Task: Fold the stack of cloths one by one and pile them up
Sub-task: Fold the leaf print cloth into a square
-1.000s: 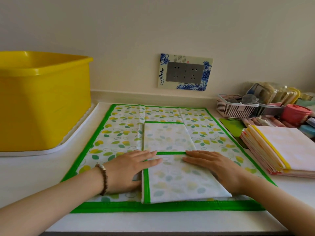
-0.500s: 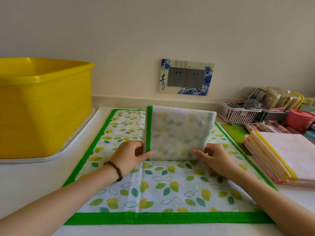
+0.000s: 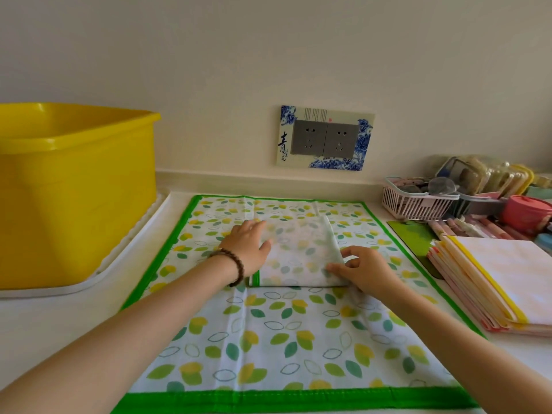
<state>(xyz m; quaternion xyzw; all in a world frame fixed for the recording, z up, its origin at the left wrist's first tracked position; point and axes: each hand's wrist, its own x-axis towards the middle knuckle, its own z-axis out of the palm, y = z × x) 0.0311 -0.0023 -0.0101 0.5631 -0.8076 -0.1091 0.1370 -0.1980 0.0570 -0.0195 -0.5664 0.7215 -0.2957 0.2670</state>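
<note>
A small folded leaf-print cloth (image 3: pixel 298 252) with a green edge lies flat on the middle of a larger spread cloth (image 3: pixel 298 339) of the same print with a green border. My left hand (image 3: pixel 246 248) rests on the folded cloth's left edge, thumb on top. My right hand (image 3: pixel 364 273) pinches its lower right corner between thumb and fingers. A pile of folded pink and yellow-edged cloths (image 3: pixel 501 279) sits at the right of the counter.
A big yellow tub (image 3: pixel 74 189) stands on a white tray (image 3: pixel 128 252) at the left. At the back right are a pink basket (image 3: pixel 415 201), a red container (image 3: pixel 525 210), lidded boxes and a green mat (image 3: pixel 412 234). The wall with a socket (image 3: pixel 325 138) is close behind.
The near half of the cloth was lifted and folded over away from me. It now lies flat as a smaller packet, further back on the spread cloth, with both hands still on it.
</note>
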